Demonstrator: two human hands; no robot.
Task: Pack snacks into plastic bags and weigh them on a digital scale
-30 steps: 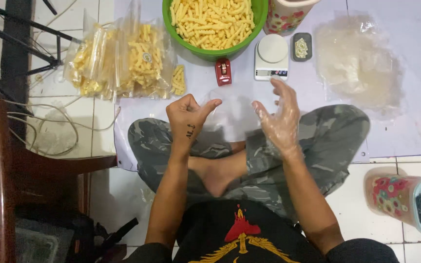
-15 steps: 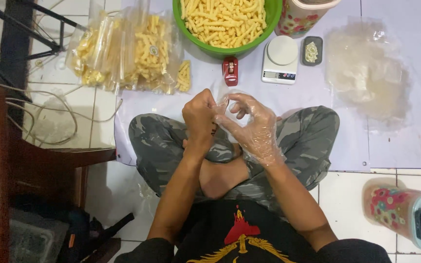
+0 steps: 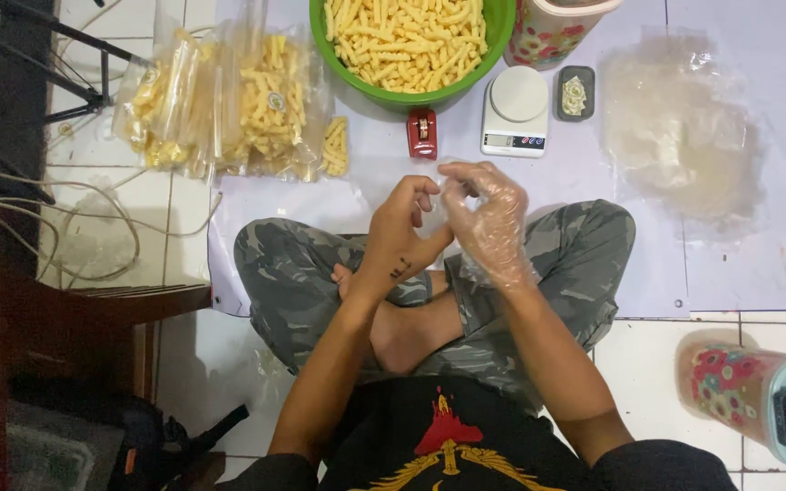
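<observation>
Centrally, two hands meet above the crossed legs. Left hand point(image 3: 399, 232) is bare, fingers curled, fingertips touching the right hand; whether it grips anything cannot be told. Right hand point(image 3: 488, 218) wears one clear plastic glove point(image 3: 502, 250), fingers half bent and loosely pinched toward the left hand.

Far side, on the pale mat point(image 3: 739, 255): one green bowl point(image 3: 493, 36) of yellow twisted snacks, top cut off by the frame; one white round-topped scale point(image 3: 515, 111); one small red device point(image 3: 421, 134); one small dark tray point(image 3: 574, 94). Far left, several filled clear bags point(image 3: 220, 105) overlap; their count is unclear. Far right lies one heap of empty clear bags point(image 3: 680, 127). Two floral containers: one point(image 3: 548, 32) cut off far, one point(image 3: 757, 382) near right.
</observation>
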